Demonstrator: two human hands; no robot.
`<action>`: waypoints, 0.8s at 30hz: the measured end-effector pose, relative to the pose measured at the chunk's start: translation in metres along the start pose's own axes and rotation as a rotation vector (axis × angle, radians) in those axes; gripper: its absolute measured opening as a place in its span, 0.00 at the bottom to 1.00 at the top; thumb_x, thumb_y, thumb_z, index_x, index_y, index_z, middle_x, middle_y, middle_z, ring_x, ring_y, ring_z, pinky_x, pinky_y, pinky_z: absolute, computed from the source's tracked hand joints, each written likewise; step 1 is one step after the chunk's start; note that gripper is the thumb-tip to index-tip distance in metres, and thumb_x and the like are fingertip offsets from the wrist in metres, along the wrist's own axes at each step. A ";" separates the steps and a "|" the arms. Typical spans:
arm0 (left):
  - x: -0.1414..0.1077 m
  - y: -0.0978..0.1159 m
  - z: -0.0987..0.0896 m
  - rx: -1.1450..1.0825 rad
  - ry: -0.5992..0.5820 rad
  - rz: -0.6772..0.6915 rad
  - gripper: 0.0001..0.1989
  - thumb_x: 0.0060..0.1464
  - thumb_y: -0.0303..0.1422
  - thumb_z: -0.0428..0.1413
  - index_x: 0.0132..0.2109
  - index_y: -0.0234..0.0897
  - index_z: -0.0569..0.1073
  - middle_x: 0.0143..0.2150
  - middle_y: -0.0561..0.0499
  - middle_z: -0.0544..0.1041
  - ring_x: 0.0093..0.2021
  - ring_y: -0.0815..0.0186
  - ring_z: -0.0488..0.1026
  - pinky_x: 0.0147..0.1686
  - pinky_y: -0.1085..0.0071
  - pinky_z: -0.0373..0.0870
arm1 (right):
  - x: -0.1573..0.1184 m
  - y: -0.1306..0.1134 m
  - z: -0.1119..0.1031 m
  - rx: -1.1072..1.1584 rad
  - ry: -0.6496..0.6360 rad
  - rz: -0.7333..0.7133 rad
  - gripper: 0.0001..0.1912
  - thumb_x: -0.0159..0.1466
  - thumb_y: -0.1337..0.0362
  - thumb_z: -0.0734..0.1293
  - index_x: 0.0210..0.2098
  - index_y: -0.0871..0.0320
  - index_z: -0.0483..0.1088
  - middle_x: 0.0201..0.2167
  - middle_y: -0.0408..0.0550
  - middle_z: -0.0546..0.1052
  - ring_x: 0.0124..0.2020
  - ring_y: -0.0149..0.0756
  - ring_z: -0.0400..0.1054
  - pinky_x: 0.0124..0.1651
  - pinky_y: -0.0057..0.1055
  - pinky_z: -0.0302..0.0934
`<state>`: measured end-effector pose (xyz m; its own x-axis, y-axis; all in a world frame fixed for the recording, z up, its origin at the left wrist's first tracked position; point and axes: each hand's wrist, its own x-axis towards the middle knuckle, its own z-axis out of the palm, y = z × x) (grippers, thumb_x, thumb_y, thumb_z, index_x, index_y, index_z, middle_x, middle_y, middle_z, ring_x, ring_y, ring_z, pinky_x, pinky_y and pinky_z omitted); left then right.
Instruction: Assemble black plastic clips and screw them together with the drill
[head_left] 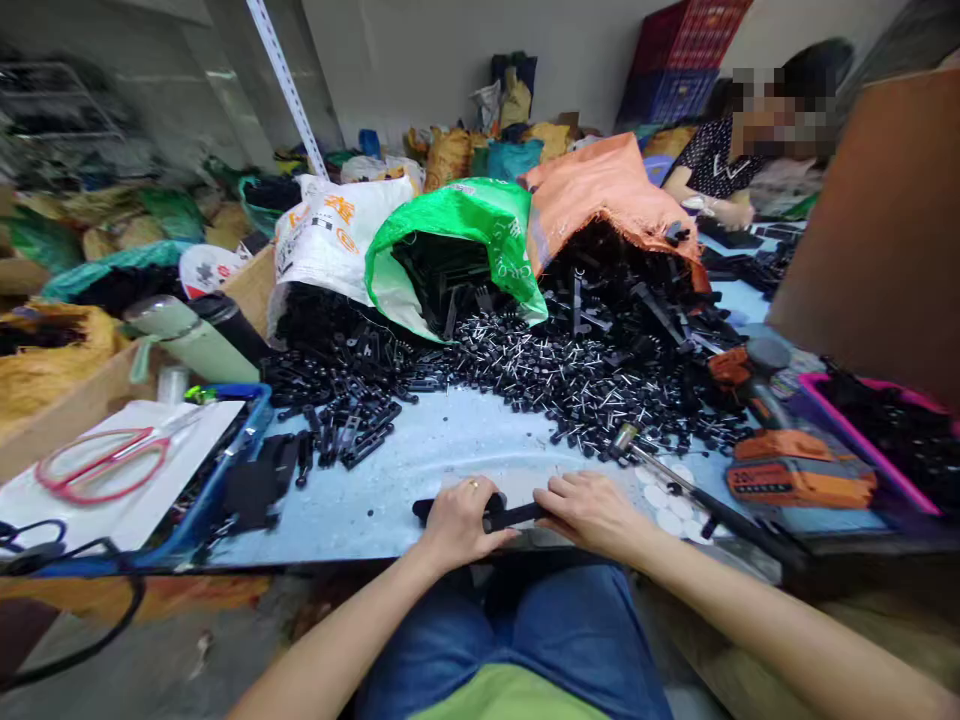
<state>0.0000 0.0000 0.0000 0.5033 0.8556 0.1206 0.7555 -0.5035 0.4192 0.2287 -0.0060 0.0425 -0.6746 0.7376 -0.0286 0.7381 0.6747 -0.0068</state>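
At the table's front edge, my left hand [463,520] is closed around a black plastic part [517,515], a flat bar with a rounded end by the thumb. My right hand [592,515] pinches the bar's other end, fingers closed. A dark tip of plastic pokes out left of my left hand; whether it belongs to the same part I cannot tell. Beyond my hands lies a heap of black pieces with metal pins [555,370]. Longer black plastic parts [352,430] lie to the left. A hammer [697,495] rests just right of my right hand.
White, green [457,205] and orange [607,185] sacks spill black parts at the back. On the right are an orange cordless drill [799,470] and a pink-rimmed crate [862,430]. Red-handled scissors [105,465] lie on paper over a blue tray [259,405]. Another person [720,170] sits at back right.
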 end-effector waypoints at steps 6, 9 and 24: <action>0.064 -0.018 -0.016 0.044 -0.065 -0.154 0.19 0.54 0.46 0.50 0.49 0.42 0.67 0.46 0.49 0.72 0.47 0.63 0.69 0.44 0.71 0.65 | -0.007 0.036 0.028 0.268 0.009 -0.015 0.19 0.65 0.50 0.56 0.42 0.57 0.68 0.33 0.48 0.72 0.36 0.35 0.65 0.36 0.29 0.54; 0.122 -0.052 -0.029 0.107 0.065 -0.398 0.14 0.61 0.33 0.44 0.48 0.31 0.67 0.47 0.37 0.71 0.49 0.57 0.68 0.47 0.63 0.64 | -0.018 0.035 0.037 0.325 0.041 0.029 0.19 0.63 0.49 0.58 0.42 0.56 0.69 0.36 0.49 0.72 0.37 0.35 0.65 0.39 0.29 0.56; 0.065 -0.080 -0.024 -0.043 0.235 -0.321 0.10 0.56 0.29 0.51 0.44 0.35 0.72 0.39 0.46 0.76 0.41 0.64 0.73 0.42 0.70 0.67 | 0.120 0.081 0.038 0.009 0.260 0.338 0.10 0.62 0.71 0.58 0.36 0.59 0.70 0.35 0.53 0.72 0.42 0.41 0.63 0.41 0.33 0.57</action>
<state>-0.0380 0.0989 -0.0041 0.1312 0.9753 0.1776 0.8383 -0.2048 0.5053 0.2087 0.1362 0.0005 -0.3752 0.8999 0.2222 0.9175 0.3946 -0.0489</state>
